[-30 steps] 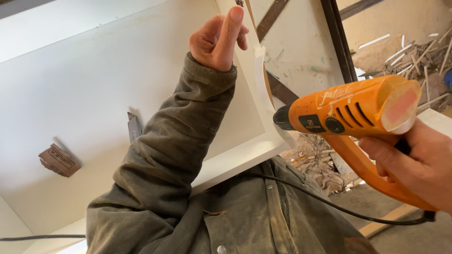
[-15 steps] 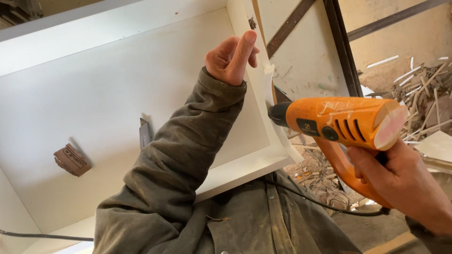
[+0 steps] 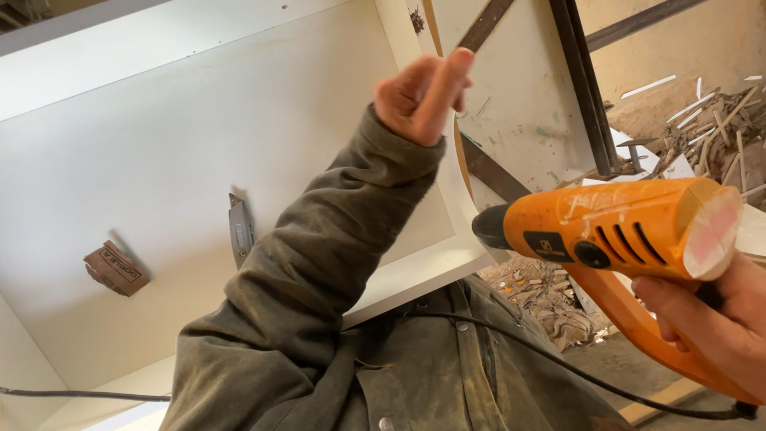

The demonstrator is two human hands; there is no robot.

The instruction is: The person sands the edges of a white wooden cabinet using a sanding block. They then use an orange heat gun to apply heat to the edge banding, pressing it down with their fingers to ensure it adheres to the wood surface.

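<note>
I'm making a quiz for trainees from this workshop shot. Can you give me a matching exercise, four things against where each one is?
Things:
1. orange plastic heat gun
2. grey metal utility knife
3. small brown cardboard box
4. pile of scrap wood strips

Places:
A. on the floor, upper right of the view
B. lying on the white panel, beside the left sleeve
C. gripped in the right hand
D. on the white panel, far left

Pairs: 1-C, 2-B, 3-D, 4-A
</note>
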